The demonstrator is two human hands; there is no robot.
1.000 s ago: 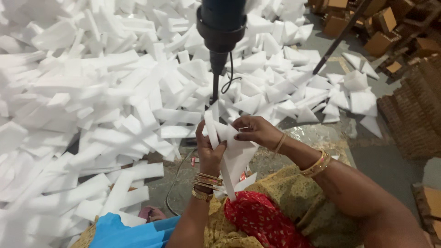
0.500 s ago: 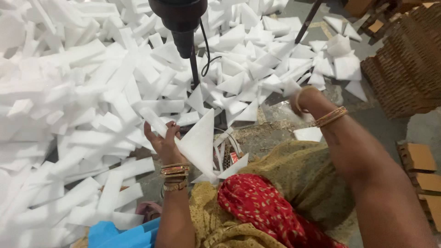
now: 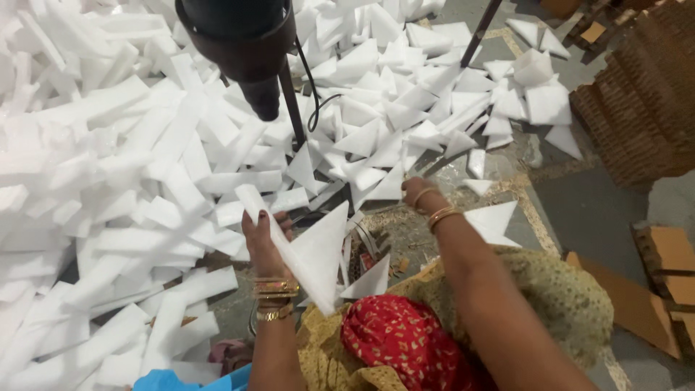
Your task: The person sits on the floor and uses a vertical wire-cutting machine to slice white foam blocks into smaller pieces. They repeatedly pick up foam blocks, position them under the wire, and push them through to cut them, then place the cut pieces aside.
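Gripping a white triangular foam sheet (image 3: pixel 311 257) upright, the left hand (image 3: pixel 262 242) is closing around its long edge — the right hand (image 3: pixel 418 194) is reaching, fingers curled, into the white foam offcut pile (image 3: pixel 391 145) ahead; whether it grasps anything is unclear.

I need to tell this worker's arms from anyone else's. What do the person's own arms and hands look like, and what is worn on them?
Both forearms are bare, without sleeves. The left hand has dark red nail polish and a stack of gold and red bangles at the wrist. The right hand has a few thin gold bangles at its wrist.
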